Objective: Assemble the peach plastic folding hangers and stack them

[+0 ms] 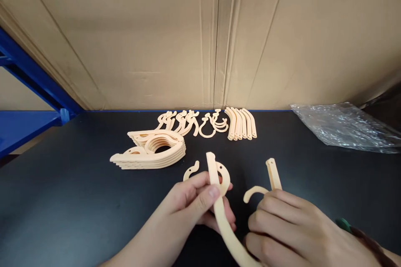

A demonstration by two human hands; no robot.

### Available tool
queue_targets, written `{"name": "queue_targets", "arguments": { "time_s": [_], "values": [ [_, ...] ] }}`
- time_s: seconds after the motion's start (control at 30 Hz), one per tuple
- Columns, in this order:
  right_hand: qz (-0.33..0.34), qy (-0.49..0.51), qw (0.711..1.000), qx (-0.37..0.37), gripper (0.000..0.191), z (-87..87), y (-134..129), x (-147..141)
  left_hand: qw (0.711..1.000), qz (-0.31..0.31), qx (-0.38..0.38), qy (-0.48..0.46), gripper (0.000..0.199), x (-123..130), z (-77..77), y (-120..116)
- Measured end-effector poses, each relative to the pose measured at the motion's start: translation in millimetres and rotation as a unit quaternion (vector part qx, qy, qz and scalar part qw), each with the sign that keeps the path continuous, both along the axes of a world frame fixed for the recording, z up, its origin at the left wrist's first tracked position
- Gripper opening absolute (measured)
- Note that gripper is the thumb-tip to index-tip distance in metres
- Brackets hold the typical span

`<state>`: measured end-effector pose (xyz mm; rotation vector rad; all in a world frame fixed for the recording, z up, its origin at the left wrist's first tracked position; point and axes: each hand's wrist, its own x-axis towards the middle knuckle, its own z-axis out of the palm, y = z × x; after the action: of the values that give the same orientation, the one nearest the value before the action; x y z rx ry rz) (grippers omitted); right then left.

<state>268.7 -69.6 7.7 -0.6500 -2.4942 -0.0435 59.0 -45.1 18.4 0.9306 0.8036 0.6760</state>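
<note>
Pinches a cream hanger arm (221,212) and curved hook (226,178) in the left hand (200,205), grips a second arm (275,174) in the right hand (282,229), forward of the bench (62,192)'s rear edge. Could drop the curved hook through a loose pinch or bend the cream hanger arm by twisting.

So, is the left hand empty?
No, the left hand pinches a long curved beige piece under its thumb.

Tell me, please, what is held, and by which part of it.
The left grip holds the long strip below its upper end; the right grip's hold cannot be told.
</note>
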Motion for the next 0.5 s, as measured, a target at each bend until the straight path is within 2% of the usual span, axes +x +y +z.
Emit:
{"name": "queue_targets", "arguments": {
  "time_s": [0.07,0.17,0.3,0.43,0.47,0.5],
  "values": [
    [0.002,0.011,1.000,0.028,0.038,-0.4,2,1,1.000,0.005,0.004,0.016,0.038,-2,-2.2,4],
    [0.004,0.015,0.999,0.037,0.027,-1.3,5,5,0.999,-0.019,0.018,0.027,0.041,-3,-4.3,6],
    [0.029,0.016,0.998,0.044,0.027,4.1,4,6,0.992,-0.046,0.062,0.100,0.048,-1,-2.1,3],
    [-0.014,0.018,0.999,0.049,0.042,7.7,0,2,0.964,-0.097,0.170,0.179,0.033,-1,-2.9,-4],
    [-0.016,0.014,0.999,0.050,0.042,7.3,0,2,0.951,-0.119,0.207,0.195,0.039,-2,-5.2,-5],
    [-0.013,0.012,0.998,0.054,0.041,6.5,0,2,0.938,-0.140,0.239,0.207,0.053,-3,-8.3,-6]
  ]
}}
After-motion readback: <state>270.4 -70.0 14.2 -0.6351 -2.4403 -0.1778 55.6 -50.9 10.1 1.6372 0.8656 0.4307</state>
